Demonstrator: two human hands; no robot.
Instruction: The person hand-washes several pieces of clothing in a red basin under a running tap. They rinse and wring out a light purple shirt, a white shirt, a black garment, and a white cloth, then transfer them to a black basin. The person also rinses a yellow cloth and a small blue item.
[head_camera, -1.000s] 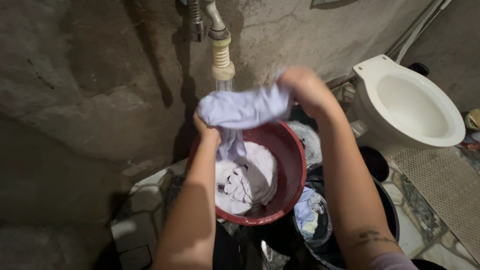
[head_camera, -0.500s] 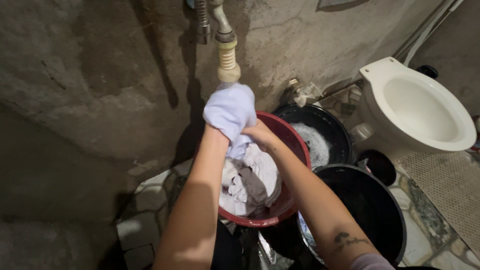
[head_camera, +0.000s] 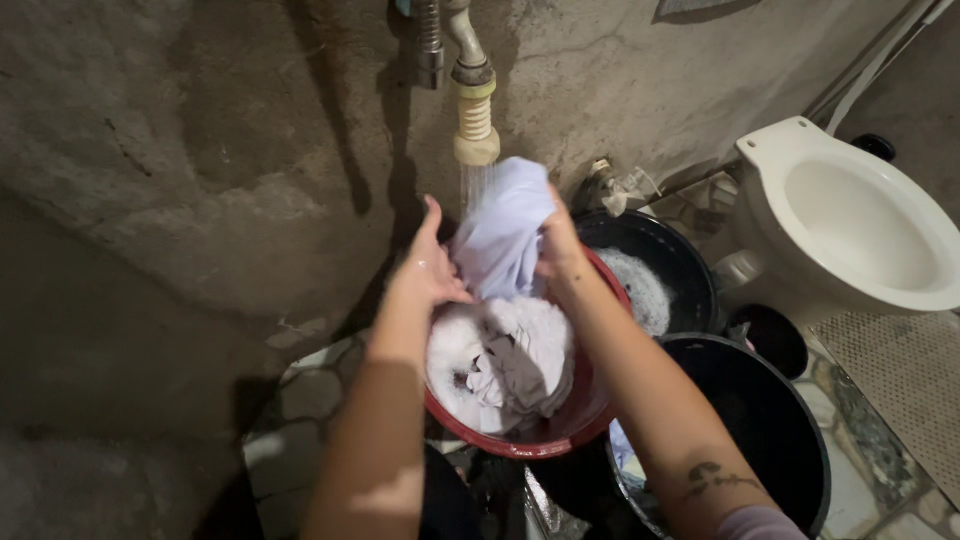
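We look down over both forearms at a pale lilac cloth (head_camera: 505, 235) held up under the ribbed tap spout (head_camera: 476, 125), with a thin stream of water falling just to its left. Our right hand (head_camera: 558, 250) closes around the right edge of the cloth, fingers wrapped into the folds so that most of them are hidden; only the knuckles and the back of the hand show. Our left hand (head_camera: 428, 265) is spread, palm turned towards the cloth and thumb up, its fingertips at the cloth's left edge; we cannot tell whether they press the fabric or only sit beside it.

The lower end of the cloth hangs into a red basin (head_camera: 585, 415), where it merges with a heap of white and grey laundry (head_camera: 500, 365); where one piece stops and another starts is hard to make out. The basin's far rim is covered by the hands and cloth.

Behind the basin a black bucket (head_camera: 680, 265) holds foamy water, partly hidden by our right wrist. A second black bucket (head_camera: 790, 420) stands to the right, its near side cut off by the bottom edge and crossed by our tattooed forearm. A white toilet bowl (head_camera: 860, 225) sits at far right, clipped by the frame. The tap's upper pipe runs out at the top, against a rough, stained concrete wall (head_camera: 200, 150).
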